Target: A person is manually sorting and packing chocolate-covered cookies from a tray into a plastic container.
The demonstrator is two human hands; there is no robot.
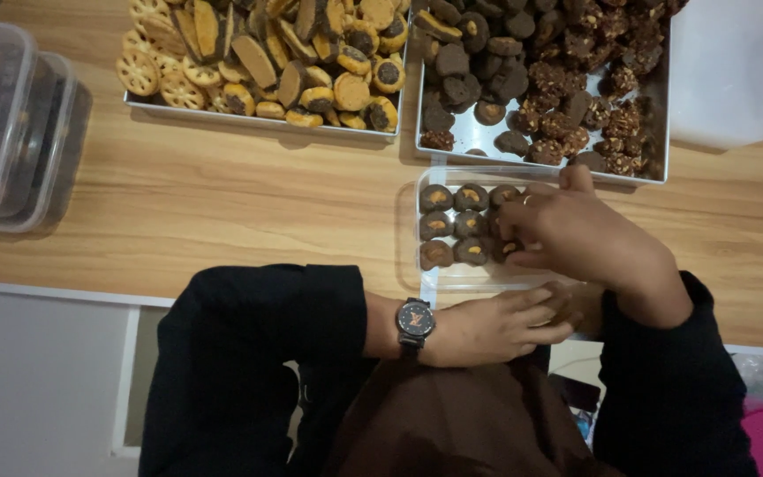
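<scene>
A clear plastic box (452,278) lies on the wooden table near its front edge, holding rows of dark round cookies (454,224) with orange centres. My right hand (580,234) hovers over the box's right part, fingers pinched on a dark cookie (509,250) at the end of the front row. My left hand (496,325), with a wristwatch (415,322) on its wrist, rests at the table's front edge below the box, fingers curled around several cookies (567,305).
Two metal trays stand at the back: one (258,119) with yellow and brown cookies, one (487,132) with dark and nut-covered cookies. Stacked filled plastic boxes (11,132) sit at far left, a white lid (724,75) at far right.
</scene>
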